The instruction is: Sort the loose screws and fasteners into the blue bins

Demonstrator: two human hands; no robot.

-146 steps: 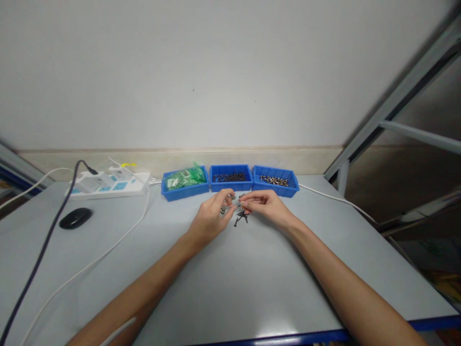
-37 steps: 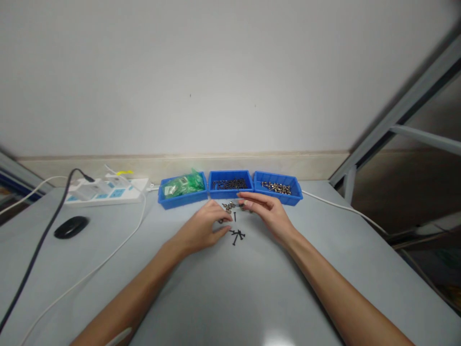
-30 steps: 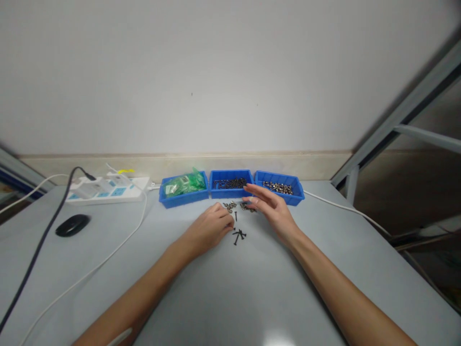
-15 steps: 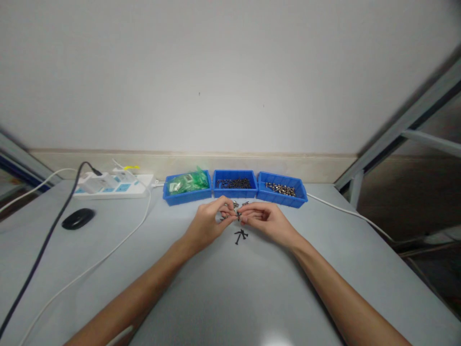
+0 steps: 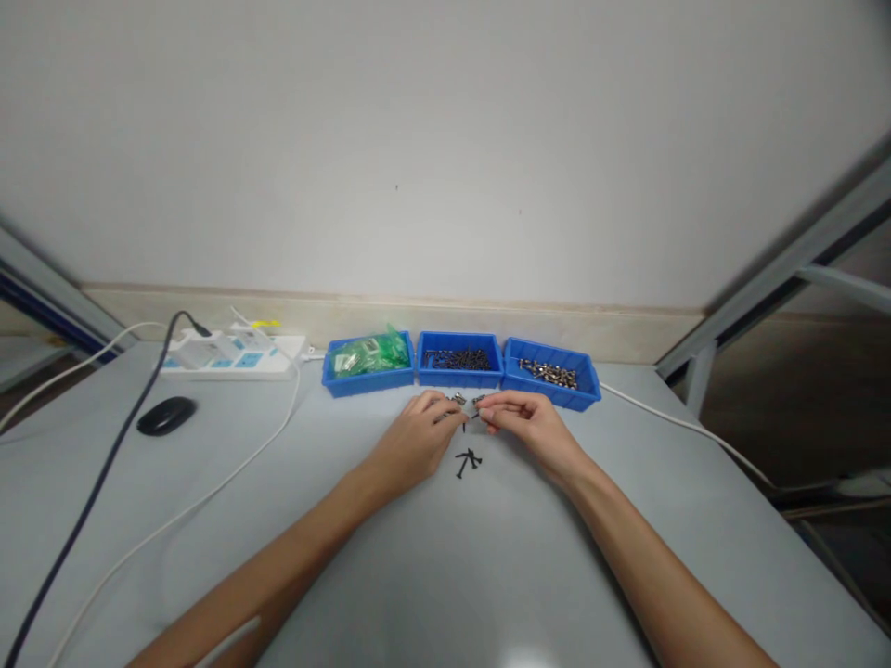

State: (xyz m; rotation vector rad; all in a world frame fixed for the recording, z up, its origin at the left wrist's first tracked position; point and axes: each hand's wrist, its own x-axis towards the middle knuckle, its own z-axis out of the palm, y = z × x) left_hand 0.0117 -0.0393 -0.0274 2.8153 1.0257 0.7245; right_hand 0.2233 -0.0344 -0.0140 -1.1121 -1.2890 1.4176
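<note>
My left hand (image 5: 416, 439) and my right hand (image 5: 530, 424) meet fingertip to fingertip over the grey table (image 5: 445, 566), just in front of the blue bins. Both are pinched; a small dark screw shows between their tips, and which fingers grip it is unclear. A little pile of black screws (image 5: 469, 460) lies on the table right below the hands. A few small silvery parts (image 5: 458, 399) lie just behind the fingertips.
Three blue bins stand in a row at the back: the left one (image 5: 368, 366) holds green bags, the middle one (image 5: 459, 359) dark screws, the right one (image 5: 552, 374) silvery parts. A white power strip (image 5: 233, 355), a black mouse (image 5: 165, 416) and cables (image 5: 104, 478) lie at the left. A metal frame (image 5: 786, 269) rises at right.
A second ago my hands were apart, the right one flat and open over the loose parts. They have come together again in a pinch above the black screws. The view shifted slightly.
</note>
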